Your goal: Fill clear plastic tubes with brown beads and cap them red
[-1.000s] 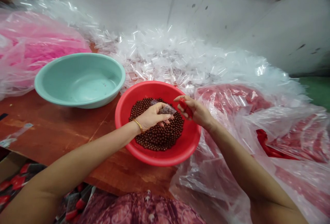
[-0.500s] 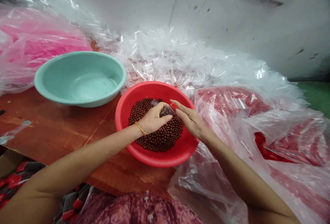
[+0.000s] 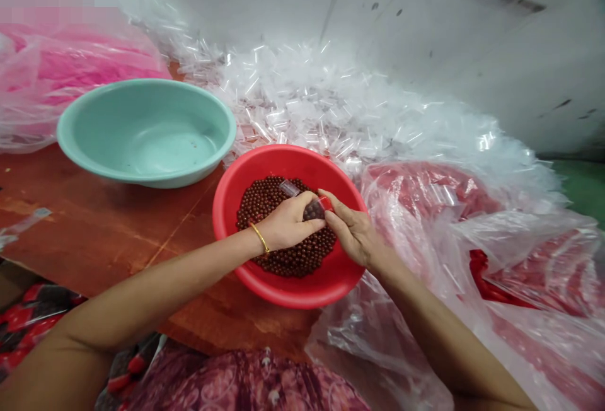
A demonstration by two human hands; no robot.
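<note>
Over a red basin point(image 3: 347, 275) of small brown balls point(image 3: 265, 203), my two hands meet at one small clear container point(image 3: 313, 210) filled with dark balls. My left hand point(image 3: 289, 220), with a gold bangle at the wrist, is closed around the container's body. A red cap point(image 3: 325, 202) sits at the container's right end, gripped between the thumb and fingers of my right hand point(image 3: 348, 227). Whether the cap is fully seated I cannot tell. Another clear tube point(image 3: 289, 188) lies on the balls just beyond my left hand.
A pale green basin point(image 3: 146, 127) stands at the left on the reddish-brown tabletop point(image 3: 94, 222). Clear plastic containers point(image 3: 302, 96) are heaped along the wall. A bag of red pieces point(image 3: 435, 184) lies at the right, a bag of pink pieces point(image 3: 94, 64) at the far left.
The red cap now lies in line with the container's end, and the container has turned slightly in my hands. The whole view has shifted a little.
</note>
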